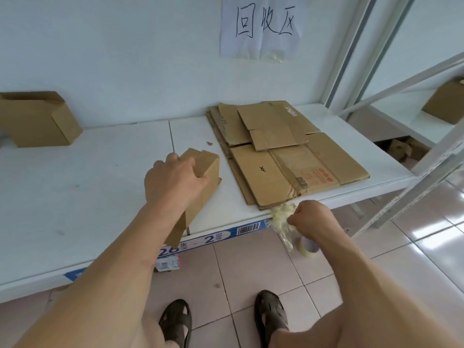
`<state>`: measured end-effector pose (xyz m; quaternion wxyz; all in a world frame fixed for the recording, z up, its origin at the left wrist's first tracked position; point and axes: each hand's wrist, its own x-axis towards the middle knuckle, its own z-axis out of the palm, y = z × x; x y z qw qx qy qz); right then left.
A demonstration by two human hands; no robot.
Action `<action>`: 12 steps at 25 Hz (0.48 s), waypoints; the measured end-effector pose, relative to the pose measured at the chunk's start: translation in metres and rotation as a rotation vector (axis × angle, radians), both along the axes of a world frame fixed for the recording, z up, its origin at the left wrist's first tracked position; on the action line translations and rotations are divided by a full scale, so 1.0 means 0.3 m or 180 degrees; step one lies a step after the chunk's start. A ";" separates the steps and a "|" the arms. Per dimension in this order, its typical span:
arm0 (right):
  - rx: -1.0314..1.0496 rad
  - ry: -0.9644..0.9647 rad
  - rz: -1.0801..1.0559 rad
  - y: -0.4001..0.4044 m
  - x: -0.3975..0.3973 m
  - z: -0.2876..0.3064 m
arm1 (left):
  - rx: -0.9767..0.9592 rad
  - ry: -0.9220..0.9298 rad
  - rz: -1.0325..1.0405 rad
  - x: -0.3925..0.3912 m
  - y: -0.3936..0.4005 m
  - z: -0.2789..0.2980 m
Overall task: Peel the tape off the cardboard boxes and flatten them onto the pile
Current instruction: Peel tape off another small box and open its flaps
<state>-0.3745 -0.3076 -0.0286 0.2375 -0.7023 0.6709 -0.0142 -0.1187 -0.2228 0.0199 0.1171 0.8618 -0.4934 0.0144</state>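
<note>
Glossy beige floor tiles [253, 262] lie under a white shelf [100, 172]. At its front edge the right hand [311, 217] pinches crumpled yellowish tape [281, 217], a tape roll [309, 247] hanging below it. Left hand [173, 179] curls round a small cardboard box [208, 167] near the front. Beside it lies the flattened cardboard pile [281, 151]. Front-edge label [213, 238] reads "2". Wall paper sign [263, 26] bears handwritten characters.
</note>
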 end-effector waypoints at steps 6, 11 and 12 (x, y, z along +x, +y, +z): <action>-0.0060 -0.0504 0.0124 -0.024 0.110 -0.043 | 0.0308 0.0049 -0.0001 0.001 -0.036 -0.009; 0.0150 0.0039 0.0750 0.011 0.098 -0.003 | 0.0380 0.0148 -0.0054 0.014 -0.030 -0.003; 0.0063 0.0273 0.0883 0.025 0.099 0.008 | 0.0362 0.0202 -0.0090 0.019 -0.024 -0.003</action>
